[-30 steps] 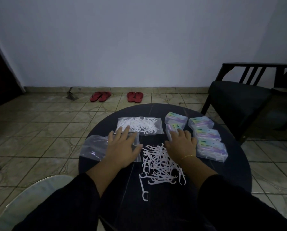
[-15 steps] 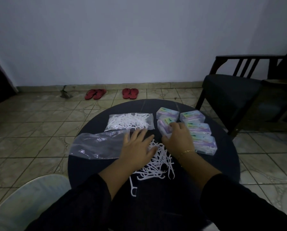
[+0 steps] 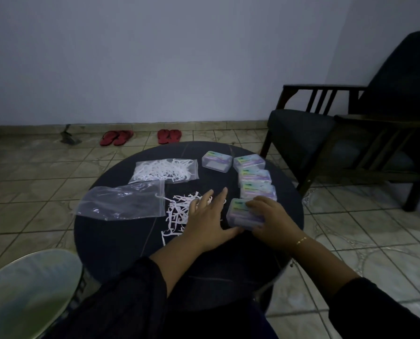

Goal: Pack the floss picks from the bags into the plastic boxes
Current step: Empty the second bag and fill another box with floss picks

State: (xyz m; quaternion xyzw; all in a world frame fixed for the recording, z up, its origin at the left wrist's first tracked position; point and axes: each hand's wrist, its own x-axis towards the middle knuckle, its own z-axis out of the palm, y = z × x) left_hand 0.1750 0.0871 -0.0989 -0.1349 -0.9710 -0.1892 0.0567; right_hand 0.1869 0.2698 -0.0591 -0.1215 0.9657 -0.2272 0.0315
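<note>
Dim room, round dark tabletop [image 3: 121, 243]: right hand [image 3: 269, 220] grips a clear plastic box [image 3: 244, 212] at 3 o'clock, left hand [image 3: 207, 220] lies flat, fingers straight, over the loose white floss picks [image 3: 179, 212] at centre, so one careless sweep could scatter them floorward.

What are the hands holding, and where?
The right hand grips a plastic box over its top and side. The left hand holds nothing, resting flat beside it.

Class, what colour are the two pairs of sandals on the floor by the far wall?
Red, both pairs: sandals and, seen in the head view.
</note>
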